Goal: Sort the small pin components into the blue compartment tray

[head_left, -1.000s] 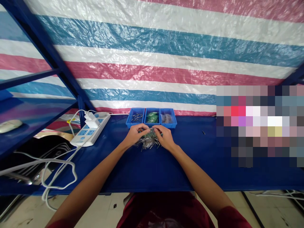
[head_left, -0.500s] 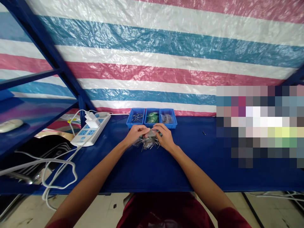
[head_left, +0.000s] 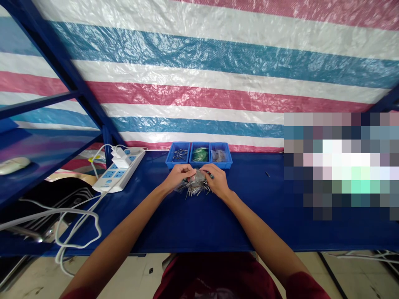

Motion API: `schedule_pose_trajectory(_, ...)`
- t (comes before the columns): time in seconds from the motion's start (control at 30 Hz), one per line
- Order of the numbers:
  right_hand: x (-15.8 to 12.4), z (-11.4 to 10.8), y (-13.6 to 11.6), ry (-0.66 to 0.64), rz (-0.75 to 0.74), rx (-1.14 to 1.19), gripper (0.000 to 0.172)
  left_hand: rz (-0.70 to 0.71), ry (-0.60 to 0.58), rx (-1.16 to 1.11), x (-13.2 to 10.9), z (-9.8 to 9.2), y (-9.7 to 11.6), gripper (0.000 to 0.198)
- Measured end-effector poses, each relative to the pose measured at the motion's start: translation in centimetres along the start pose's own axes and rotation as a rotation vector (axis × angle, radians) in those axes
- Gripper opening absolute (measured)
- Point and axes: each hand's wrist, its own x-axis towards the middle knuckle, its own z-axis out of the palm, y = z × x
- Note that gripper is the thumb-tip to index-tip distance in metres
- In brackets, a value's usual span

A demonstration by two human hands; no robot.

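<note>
Between my two hands is a small clear plastic bag [head_left: 197, 177], its contents too small to make out. My left hand [head_left: 178, 176] is closed on the bag's left side, thumb and fingers pinched. My right hand [head_left: 215, 177] pinches it from the right, fingers bent. Under the bag and hands lies a pile of thin metal pins or screws [head_left: 195, 191], mixed with more clear plastic. Just behind my hands stand three joined blue bins: the left bin [head_left: 168, 159] holds thin metal pieces, the middle has green packets [head_left: 200, 155], the right has greyish clear bags [head_left: 219, 156].
A white power strip [head_left: 120, 172] with a plugged-in charger [head_left: 121, 158] lies on the left of the blue table [head_left: 249, 220]. White cables [head_left: 77, 224] loop nearby. One small dark pin [head_left: 267, 174] lies to the right. A blurred patch covers the far right.
The fingers of my right hand have bent in and lowered slightly at the bag. The bag has shifted a little. My left hand has hardly moved.
</note>
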Motion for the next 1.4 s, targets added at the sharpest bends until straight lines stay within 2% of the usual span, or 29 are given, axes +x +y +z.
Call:
schedule_pose_trajectory(0.13,0.09,-0.14,-0.16,0.000,-0.005,-0.008,0.022,-0.009,0.061,-0.002,0.20,0.11,-0.04,0.041)
schedule_pose_trajectory(0.27,-0.02,-0.18,0.02,0.008,0.060,-0.016,0.021,0.107,0.167,0.050,0.25,0.03,0.12,0.048)
schedule_pose_trajectory(0.37,-0.17,-0.10,0.15,0.006,0.114,-0.015,0.022,0.196,0.121,0.131,-0.09,0.05,0.35,0.049)
schedule_pose_trajectory(0.47,-0.20,-0.10,-0.01,-0.004,0.129,-0.023,0.022,0.215,0.080,0.269,-0.47,0.34,0.45,0.039)
schedule_pose_trajectory(0.57,-0.12,-0.21,-0.31,-0.021,0.096,-0.005,0.021,0.217,0.092,0.326,-0.56,0.59,0.27,0.030)
schedule_pose_trajectory(0.7,-0.13,-0.24,-0.34,-0.070,0.084,0.059,0.020,0.204,0.131,0.208,-0.34,0.49,-0.12,0.029)
schedule_pose_trajectory(0.9,-0.39,-0.04,0.19,-0.091,0.083,0.074,0.033,0.148,0.118,0.102,-0.12,0.16,0.11,0.026)
schedule_pose_trajectory(1.17,-0.52,0.21,0.21,-0.107,0.056,0.076,0.036,0.109,0.148,0.073,-0.08,0.43,0.17,0.028)
schedule_pose_trajectory(1.4,-0.65,0.28,0.41,-0.100,0.047,0.043,0.031,0.048,0.063,0.036,-0.20,0.43,0.09,0.028)
